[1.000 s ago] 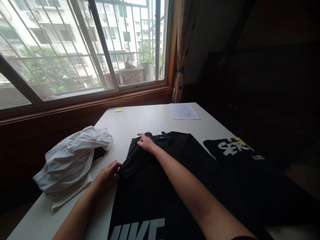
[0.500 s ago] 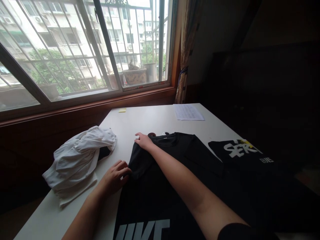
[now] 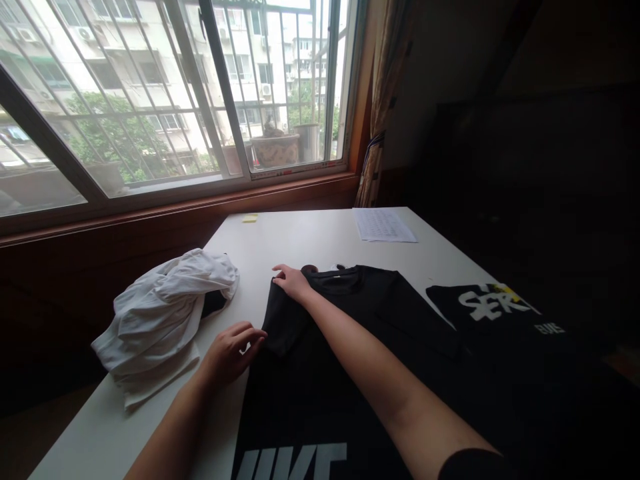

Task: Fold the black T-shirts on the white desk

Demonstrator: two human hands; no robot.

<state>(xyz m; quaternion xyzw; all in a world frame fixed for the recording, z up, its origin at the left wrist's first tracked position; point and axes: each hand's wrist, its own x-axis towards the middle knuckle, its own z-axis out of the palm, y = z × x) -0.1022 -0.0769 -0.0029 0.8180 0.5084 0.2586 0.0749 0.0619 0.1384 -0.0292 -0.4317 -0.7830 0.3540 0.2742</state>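
A black T-shirt [image 3: 300,393] with large grey letters lies spread over the table, its neckline towards the window. My left hand [image 3: 233,350] is at the edge of its left sleeve, thumb and forefinger pinched together on the sleeve's lower corner. Farther up, my right hand [image 3: 293,282] reaches across the shirt to the shoulder end of that same sleeve, its fingertips closed on the fabric edge. Between the two hands the sleeve lies fairly flat.
Crumpled white clothing [image 3: 160,320] lies left on the white table [image 3: 300,233]. A second black garment [image 3: 480,310] with white letters lies right. Printed paper [image 3: 385,225] and a yellow note [image 3: 249,218] are at the back. Small round objects [image 3: 339,267] sit behind the neckline.
The view has shifted slightly, moving everything a little to the right. My left thumb and forefinger have come together at the sleeve corner. My right hand stays at the shoulder.
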